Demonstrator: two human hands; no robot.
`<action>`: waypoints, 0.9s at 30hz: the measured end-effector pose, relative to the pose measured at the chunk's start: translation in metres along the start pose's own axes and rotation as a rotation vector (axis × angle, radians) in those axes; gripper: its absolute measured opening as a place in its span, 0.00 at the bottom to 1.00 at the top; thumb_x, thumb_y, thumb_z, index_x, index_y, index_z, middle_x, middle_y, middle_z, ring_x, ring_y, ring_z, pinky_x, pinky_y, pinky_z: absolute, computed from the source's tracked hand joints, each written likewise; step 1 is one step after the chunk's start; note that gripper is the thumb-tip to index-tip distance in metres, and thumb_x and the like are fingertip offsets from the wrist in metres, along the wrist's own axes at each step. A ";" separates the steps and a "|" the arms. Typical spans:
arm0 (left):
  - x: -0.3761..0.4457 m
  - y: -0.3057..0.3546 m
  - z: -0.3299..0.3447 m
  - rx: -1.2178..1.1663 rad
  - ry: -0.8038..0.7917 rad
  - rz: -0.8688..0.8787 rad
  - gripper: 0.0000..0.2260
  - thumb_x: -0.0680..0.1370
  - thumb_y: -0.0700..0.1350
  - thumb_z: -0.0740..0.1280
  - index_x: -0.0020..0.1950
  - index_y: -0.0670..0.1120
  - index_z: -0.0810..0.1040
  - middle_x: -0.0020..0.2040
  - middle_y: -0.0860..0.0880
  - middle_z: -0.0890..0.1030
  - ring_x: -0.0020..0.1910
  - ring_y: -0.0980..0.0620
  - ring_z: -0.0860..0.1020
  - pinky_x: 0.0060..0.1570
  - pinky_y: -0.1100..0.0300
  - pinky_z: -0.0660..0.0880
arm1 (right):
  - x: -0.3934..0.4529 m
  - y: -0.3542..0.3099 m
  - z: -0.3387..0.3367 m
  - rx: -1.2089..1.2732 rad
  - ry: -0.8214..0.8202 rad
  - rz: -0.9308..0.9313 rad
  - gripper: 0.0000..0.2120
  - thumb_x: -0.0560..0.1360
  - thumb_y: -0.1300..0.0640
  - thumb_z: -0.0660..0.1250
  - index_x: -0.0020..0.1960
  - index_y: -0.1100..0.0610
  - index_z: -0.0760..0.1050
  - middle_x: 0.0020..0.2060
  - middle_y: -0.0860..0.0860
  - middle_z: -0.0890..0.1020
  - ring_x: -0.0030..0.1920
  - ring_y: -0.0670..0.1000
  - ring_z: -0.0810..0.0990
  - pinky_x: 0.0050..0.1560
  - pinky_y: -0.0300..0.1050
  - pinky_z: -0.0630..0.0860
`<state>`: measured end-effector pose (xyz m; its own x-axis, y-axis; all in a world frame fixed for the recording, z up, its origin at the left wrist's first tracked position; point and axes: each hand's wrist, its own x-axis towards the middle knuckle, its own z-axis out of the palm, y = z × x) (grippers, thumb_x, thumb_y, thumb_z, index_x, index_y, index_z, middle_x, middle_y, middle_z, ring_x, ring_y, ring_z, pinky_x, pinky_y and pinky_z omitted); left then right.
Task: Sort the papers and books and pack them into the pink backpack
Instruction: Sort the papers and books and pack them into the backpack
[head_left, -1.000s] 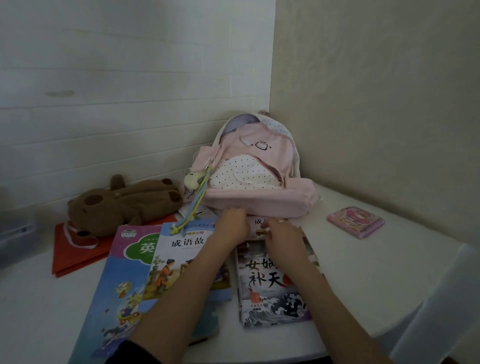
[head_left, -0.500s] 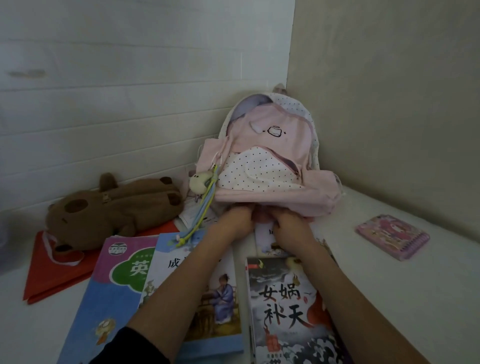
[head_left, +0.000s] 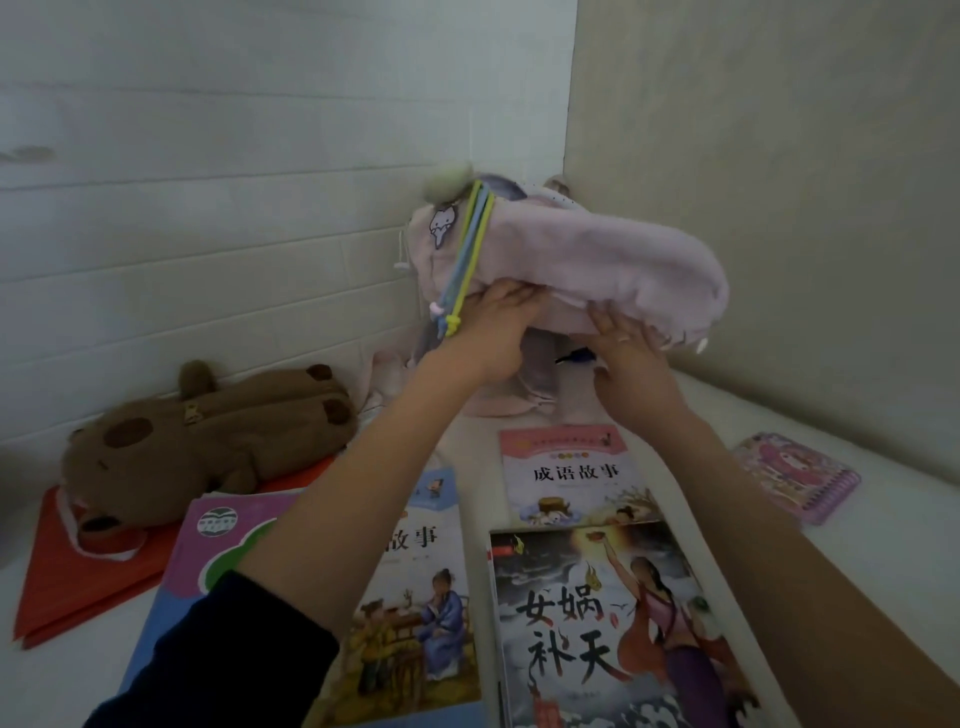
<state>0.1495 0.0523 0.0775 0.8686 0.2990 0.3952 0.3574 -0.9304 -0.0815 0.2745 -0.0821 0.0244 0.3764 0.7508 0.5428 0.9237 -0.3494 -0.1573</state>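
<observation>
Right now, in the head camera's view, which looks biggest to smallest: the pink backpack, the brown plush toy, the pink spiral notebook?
1. Pink backpack and brown plush toy look about alike; the backpack is lifted toward the camera, so I won't rank them.
2. Pink spiral notebook, clearly smallest.

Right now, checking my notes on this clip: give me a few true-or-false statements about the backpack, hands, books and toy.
1. Both hands (left, right) hold the pink backpack up off the table. True.
2. The brown plush toy lies inside the backpack. False: it lies on the red folder, left of the books.
3. The pink spiral notebook lies right of the right arm. True.
4. The dark-covered book stands upright against the wall. False: it lies flat on the table.
</observation>
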 end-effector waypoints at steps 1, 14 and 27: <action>-0.001 0.000 -0.001 0.005 -0.011 0.007 0.33 0.75 0.38 0.62 0.78 0.48 0.53 0.77 0.51 0.57 0.74 0.51 0.54 0.65 0.58 0.56 | -0.004 0.000 0.003 0.003 -0.003 -0.006 0.27 0.71 0.71 0.58 0.66 0.52 0.73 0.75 0.52 0.59 0.76 0.51 0.52 0.75 0.50 0.45; -0.006 0.006 0.005 -0.043 -0.008 0.009 0.31 0.75 0.37 0.60 0.77 0.47 0.56 0.75 0.46 0.60 0.74 0.49 0.55 0.68 0.58 0.52 | -0.025 -0.008 0.038 0.338 -0.166 0.125 0.23 0.74 0.68 0.60 0.66 0.55 0.73 0.62 0.55 0.78 0.61 0.57 0.75 0.57 0.46 0.71; -0.025 0.025 0.026 -0.046 0.016 0.105 0.30 0.78 0.45 0.61 0.77 0.45 0.52 0.78 0.45 0.54 0.77 0.48 0.50 0.74 0.55 0.49 | 0.035 -0.083 0.050 -0.071 -0.411 0.295 0.27 0.76 0.67 0.60 0.72 0.66 0.54 0.70 0.57 0.66 0.70 0.53 0.67 0.71 0.46 0.62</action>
<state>0.1461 0.0273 0.0418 0.8947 0.1968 0.4010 0.2488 -0.9651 -0.0813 0.2147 0.0006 0.0152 0.6305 0.7680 0.1125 0.7723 -0.6062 -0.1902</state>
